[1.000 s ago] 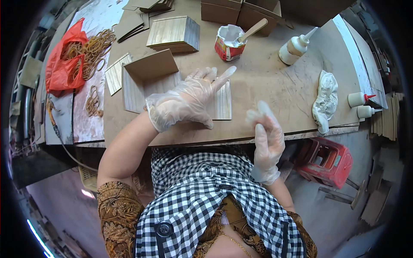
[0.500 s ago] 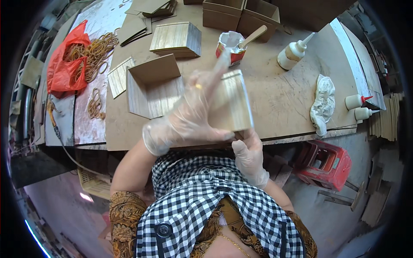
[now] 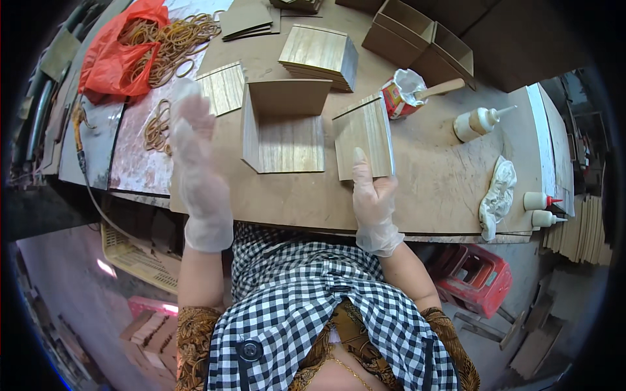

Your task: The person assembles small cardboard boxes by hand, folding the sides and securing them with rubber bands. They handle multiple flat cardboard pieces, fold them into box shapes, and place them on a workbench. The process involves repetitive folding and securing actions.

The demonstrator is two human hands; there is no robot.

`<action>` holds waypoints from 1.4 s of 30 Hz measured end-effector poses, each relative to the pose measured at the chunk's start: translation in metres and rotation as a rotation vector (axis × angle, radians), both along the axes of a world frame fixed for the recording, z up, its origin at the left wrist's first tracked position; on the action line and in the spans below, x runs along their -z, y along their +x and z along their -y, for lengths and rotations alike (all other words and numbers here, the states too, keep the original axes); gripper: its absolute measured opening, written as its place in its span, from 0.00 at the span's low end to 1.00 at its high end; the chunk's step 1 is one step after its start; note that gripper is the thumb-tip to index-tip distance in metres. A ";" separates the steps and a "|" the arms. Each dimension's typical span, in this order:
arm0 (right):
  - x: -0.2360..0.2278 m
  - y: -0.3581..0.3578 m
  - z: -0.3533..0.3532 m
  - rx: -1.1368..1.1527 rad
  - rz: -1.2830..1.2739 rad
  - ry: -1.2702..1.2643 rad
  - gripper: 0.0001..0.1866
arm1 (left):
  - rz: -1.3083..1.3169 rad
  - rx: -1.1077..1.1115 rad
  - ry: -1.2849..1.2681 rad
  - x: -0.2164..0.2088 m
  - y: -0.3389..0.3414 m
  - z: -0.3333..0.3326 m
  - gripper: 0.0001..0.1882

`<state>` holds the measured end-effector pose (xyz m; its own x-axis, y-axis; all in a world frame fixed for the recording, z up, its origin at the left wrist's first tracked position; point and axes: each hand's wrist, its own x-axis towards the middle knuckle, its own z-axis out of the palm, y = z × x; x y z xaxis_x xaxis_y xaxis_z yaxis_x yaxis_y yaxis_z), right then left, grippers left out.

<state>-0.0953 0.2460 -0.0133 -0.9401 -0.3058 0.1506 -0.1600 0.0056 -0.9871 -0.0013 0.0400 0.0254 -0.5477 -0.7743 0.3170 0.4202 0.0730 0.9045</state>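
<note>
A person in a checked apron stands at a brown tabletop (image 3: 430,189), seen from above, both hands in thin clear gloves. The right hand (image 3: 373,199) holds a flat wooden panel (image 3: 364,137) with pale striped grain by its near edge, the fingers (image 3: 360,166) grasping it so that it stands tilted up off the tabletop. The left hand (image 3: 199,156) is lifted in the air over the left part of the work surface, fingers spread and released, holding nothing. Just left of the panel, between the two hands, sits an open wooden box shell (image 3: 285,127), a base with two upright walls, its near and right sides open. Behind it lies a stack of similar panels (image 3: 319,55), with a single loose panel (image 3: 223,88) to the left. A small red glue pot (image 3: 399,98) with a wooden stick in it stands just right of the held panel; further right are a squeeze bottle (image 3: 477,122) and a crumpled white rag (image 3: 497,195). At far left, a red plastic bag (image 3: 124,45) spills tan rubber bands (image 3: 176,42). The work seems to be at the stage of fitting a side to the box: the panel is in hand but not yet joined. The next move would likely call for the free hand to steady the shell while the panel's edge is lined up squarely against an open side.
</note>
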 end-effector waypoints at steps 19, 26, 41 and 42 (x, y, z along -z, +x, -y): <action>0.002 0.002 0.030 -0.013 -0.190 0.274 0.14 | 0.016 0.294 0.355 0.031 -0.020 0.001 0.29; 0.000 -0.001 0.029 -0.051 -0.209 0.368 0.14 | 0.047 0.286 0.176 0.035 -0.020 0.001 0.27; -0.008 0.003 0.036 -0.034 -0.221 0.543 0.06 | 0.037 0.188 0.004 0.043 -0.022 -0.004 0.24; -0.008 0.003 0.036 -0.029 -0.222 0.544 0.06 | 0.041 0.183 -0.003 0.042 -0.023 -0.003 0.24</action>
